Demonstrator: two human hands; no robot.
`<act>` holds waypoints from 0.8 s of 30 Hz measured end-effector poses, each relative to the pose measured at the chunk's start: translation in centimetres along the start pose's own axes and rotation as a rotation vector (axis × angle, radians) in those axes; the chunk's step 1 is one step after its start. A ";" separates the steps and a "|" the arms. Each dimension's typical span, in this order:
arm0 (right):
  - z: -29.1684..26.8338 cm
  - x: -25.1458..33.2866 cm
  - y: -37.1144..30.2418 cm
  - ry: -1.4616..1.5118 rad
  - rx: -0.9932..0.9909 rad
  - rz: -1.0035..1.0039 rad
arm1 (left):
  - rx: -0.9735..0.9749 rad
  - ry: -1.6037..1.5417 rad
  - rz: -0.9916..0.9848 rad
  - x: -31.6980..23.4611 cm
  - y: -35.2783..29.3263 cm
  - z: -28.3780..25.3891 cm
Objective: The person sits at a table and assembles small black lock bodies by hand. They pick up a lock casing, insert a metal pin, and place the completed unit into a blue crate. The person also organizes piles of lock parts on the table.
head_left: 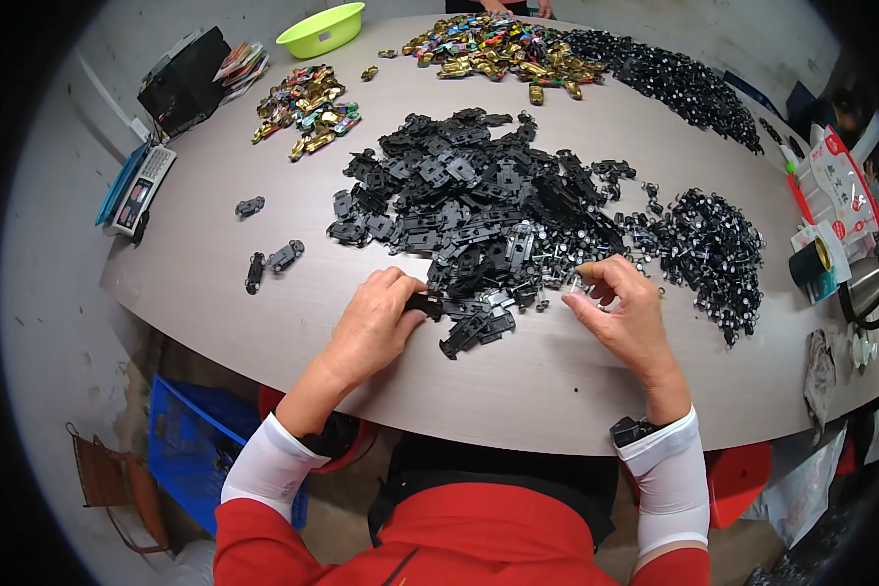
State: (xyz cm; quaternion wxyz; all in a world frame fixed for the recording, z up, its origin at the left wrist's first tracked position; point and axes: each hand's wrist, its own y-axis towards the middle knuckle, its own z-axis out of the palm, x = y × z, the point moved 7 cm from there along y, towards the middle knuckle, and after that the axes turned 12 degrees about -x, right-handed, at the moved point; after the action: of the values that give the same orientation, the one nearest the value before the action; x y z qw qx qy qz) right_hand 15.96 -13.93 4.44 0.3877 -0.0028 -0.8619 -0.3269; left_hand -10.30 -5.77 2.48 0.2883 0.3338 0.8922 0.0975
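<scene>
Black plastic is what I have under my fingers: my left hand (376, 317) is curled over a flat black toy-car chassis piece (422, 305) at the near edge of the heap, thumb and fingers closed on its left end. The piece is long and narrow, matte, with notched sides like its neighbours; its long axis runs roughly left to right across the table, the free end pointing toward my right hand. My right hand (620, 313) is just beside the heap, fingers bent and pinched narrowly around a small pale part (578, 285) that I cannot make out clearly. Both hands rest low on the grey oval table (215, 283), near its front rim.

Beyond my fingers lies the big pile of black chassis pieces (469, 200), heaped at all angles. To its right is a mound of small dark wheel-and-axle parts (713, 244). Left of the heap, three loose black pieces (273, 259) lie apart on the bare tabletop. Further off sit a cluster of coloured metallic car bodies (308, 107), a larger one (498, 49) at the far edge, and a lime-green bowl (322, 27).
</scene>
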 end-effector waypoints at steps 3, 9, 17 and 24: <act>-0.4 0.6 0.1 0.004 0.010 -0.030 | -0.010 -0.114 -0.041 0.0 0.2 -0.4; 0.8 5.3 0.2 0.155 0.071 -0.326 | 0.006 -0.524 -0.220 -2.9 3.3 0.1; -0.3 2.4 1.4 0.109 -0.019 -0.297 | 0.263 -1.116 -0.476 -6.9 6.8 6.9; -0.3 0.6 1.6 0.112 -0.056 -0.225 | 0.324 -1.253 -0.523 -7.1 6.6 9.4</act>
State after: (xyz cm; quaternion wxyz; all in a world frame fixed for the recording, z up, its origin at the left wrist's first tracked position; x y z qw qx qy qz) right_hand 16.15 -12.99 5.84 0.3960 0.1015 -0.8241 -0.3921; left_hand 3.09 -5.59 0.43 0.7093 0.1402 0.6120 -0.3205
